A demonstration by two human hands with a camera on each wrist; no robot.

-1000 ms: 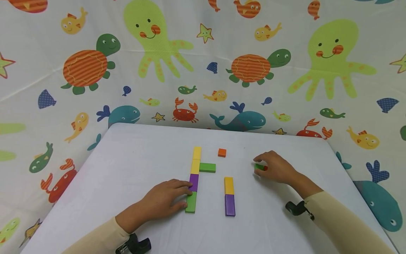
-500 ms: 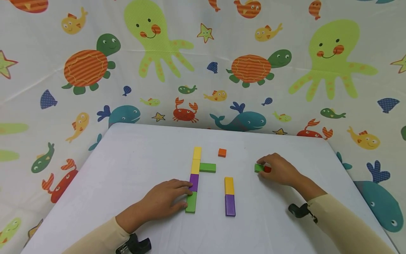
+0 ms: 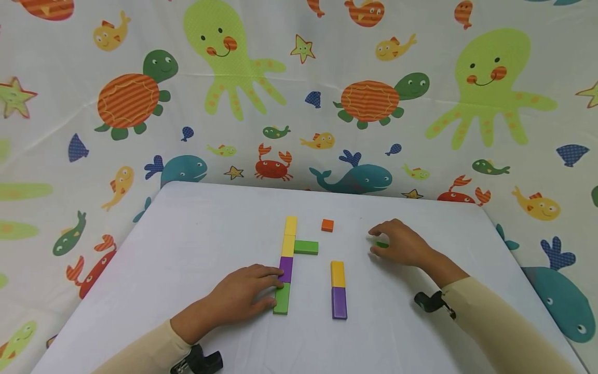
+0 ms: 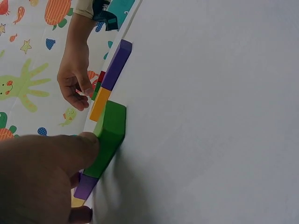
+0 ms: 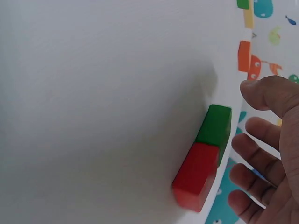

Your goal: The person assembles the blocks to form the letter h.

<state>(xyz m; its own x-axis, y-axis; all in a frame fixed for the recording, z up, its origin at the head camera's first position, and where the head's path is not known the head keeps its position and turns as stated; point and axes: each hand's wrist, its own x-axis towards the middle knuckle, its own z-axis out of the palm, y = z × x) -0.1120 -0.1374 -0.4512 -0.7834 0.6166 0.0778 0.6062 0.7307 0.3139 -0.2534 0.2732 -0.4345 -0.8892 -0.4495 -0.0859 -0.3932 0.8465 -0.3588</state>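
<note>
My left hand (image 3: 268, 288) rests on the table. Its fingertips touch the purple block (image 3: 285, 268) and the green block (image 3: 282, 298) at the near end of a column, which has two yellow blocks (image 3: 288, 236) farther back. In the left wrist view the thumb (image 4: 84, 144) lies against that green block (image 4: 110, 140). My right hand (image 3: 374, 240) hovers over a small green block (image 3: 382, 244). The right wrist view shows this green block (image 5: 215, 123) joined end to end with a red block (image 5: 198, 175), with the loosely curled fingers (image 5: 252, 135) apart from both.
A green block (image 3: 306, 247) lies crosswise against the column. A yellow block (image 3: 337, 274) and a purple block (image 3: 339, 302) form a second short column. An orange square (image 3: 327, 225) sits alone farther back. The white table (image 3: 196, 244) stands before a sea-animal patterned cloth.
My right hand has let go of the green and red pair and shifted slightly left and back, so it now covers the red block in the head view. The left hand has not moved.
</note>
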